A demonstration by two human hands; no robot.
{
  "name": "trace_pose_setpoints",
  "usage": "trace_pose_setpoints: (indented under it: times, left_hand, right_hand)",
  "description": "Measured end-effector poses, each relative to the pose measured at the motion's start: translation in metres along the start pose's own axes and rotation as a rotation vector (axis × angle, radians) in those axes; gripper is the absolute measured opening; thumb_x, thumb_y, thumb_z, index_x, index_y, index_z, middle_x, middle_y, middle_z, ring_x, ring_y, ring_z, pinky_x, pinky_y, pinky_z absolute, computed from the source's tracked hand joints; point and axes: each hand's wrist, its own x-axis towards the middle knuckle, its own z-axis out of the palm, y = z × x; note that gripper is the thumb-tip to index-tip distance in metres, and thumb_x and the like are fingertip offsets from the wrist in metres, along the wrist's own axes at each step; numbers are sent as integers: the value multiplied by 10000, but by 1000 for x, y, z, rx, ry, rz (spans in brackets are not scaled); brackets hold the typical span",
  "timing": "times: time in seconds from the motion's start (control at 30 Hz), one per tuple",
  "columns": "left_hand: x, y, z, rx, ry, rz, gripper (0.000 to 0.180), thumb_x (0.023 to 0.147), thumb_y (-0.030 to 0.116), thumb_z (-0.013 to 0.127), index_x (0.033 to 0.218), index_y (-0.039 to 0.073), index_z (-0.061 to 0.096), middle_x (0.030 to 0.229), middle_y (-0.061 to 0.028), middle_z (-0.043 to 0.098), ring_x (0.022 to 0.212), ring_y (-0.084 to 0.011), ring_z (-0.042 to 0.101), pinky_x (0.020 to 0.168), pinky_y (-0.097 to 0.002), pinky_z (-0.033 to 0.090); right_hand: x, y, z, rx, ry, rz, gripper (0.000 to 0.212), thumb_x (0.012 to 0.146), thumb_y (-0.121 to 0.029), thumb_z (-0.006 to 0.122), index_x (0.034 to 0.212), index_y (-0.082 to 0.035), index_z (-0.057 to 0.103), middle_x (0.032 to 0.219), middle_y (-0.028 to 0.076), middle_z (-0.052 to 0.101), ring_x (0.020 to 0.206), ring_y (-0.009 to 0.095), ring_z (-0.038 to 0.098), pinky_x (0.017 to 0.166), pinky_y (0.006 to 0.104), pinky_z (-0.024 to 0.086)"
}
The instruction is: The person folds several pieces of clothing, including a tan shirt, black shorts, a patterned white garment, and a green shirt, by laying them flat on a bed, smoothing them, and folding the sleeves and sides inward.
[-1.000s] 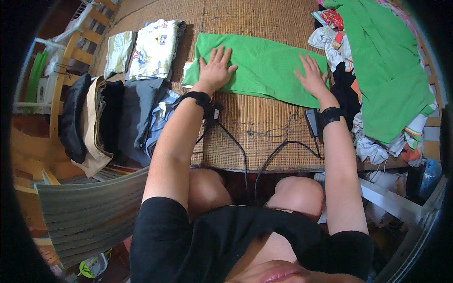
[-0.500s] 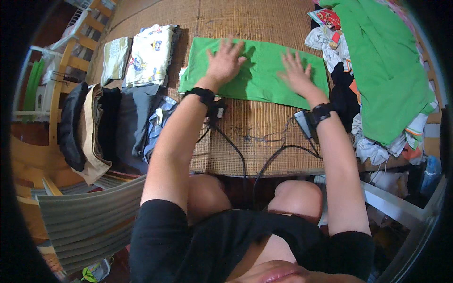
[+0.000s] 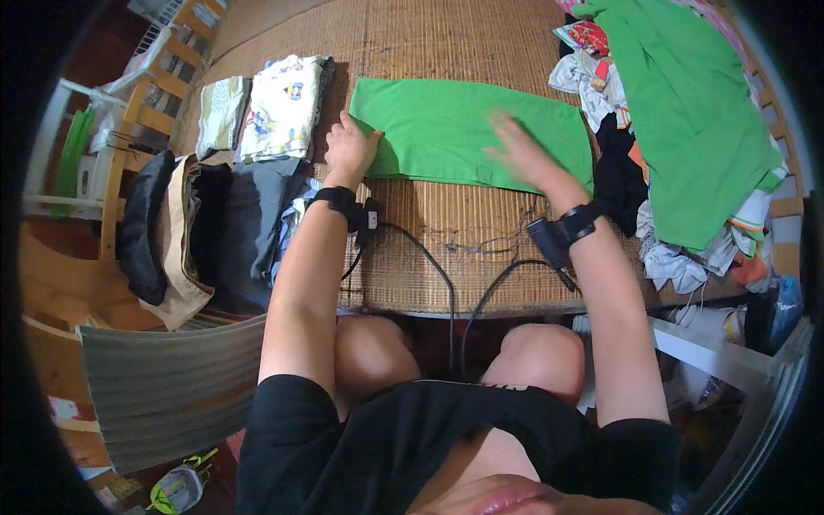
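Observation:
A folded green cloth (image 3: 446, 129) lies flat on the woven straw mat (image 3: 446, 249) in front of me. My left hand (image 3: 350, 146) is at the cloth's left end, its fingers curled around the near left corner. My right hand (image 3: 524, 156), blurred by motion, hovers open over the cloth's right part, fingers spread. Both wrists carry black bands with cables running back toward my knees.
Folded clothes lie to the left: a pale printed pile (image 3: 283, 107), a light green piece (image 3: 221, 113), dark and beige garments (image 3: 184, 232). A heap of unfolded laundry topped by a big green garment (image 3: 687, 120) fills the right. A wooden chair (image 3: 137, 94) stands far left.
Both hands were pressed flat on the green cloth. Now the left hand has slid to its left corner and the right hand has lifted and sweeps over the right part.

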Motion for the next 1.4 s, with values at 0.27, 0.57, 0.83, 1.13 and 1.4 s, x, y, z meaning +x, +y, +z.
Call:
trace_pose_setpoints:
  times: [0.27, 0.57, 0.83, 1.13, 1.4]
  left_hand:
    - [33, -7, -30, -1206, -457, -244, 212, 646, 76, 583, 800, -62, 539, 710, -135, 561, 557, -223, 558, 431, -311, 451]
    - [-16, 211, -82, -949, -507, 273, 451, 615, 148, 619, 1012, -11, 473, 789, -143, 561, 668, -217, 576, 543, -326, 477]
    - [-41, 242, -22, -1207, -806, 296, 489, 684, 228, 595, 1082, -10, 443, 861, -125, 558, 763, -193, 557, 651, -284, 451]
    - [-40, 159, 16, -965, -646, -269, 384, 697, 225, 605, 900, -84, 500, 792, -155, 564, 670, -239, 573, 572, -347, 485]
    - [-49, 184, 20, -1410, -834, -316, 247, 765, 131, 503, 923, -56, 470, 839, -134, 548, 722, -234, 564, 619, -361, 482]
  right_hand:
    - [-12, -37, 20, -185, -65, -179, 569, 804, -318, 422, 1247, -32, 209, 1320, 135, 132, 1219, 254, 134, 975, 416, 150]
    - [-29, 10, -75, 2024, 139, 143, 813, 645, -671, 404, 1179, -69, 286, 1033, 105, 457, 926, 249, 466, 774, 419, 392]
    - [-59, 65, -60, 1657, 332, 502, 278, 729, -174, 518, 949, -5, 500, 804, 80, 557, 735, 186, 545, 652, 294, 437]
    - [-62, 79, -40, 490, 271, 755, 820, 556, -441, 668, 1103, 74, 340, 1081, 249, 437, 993, 279, 463, 825, 337, 373]
    - [-65, 117, -13, 639, 322, 724, 646, 594, -309, 665, 988, 136, 411, 958, 240, 506, 854, 269, 534, 703, 327, 429]
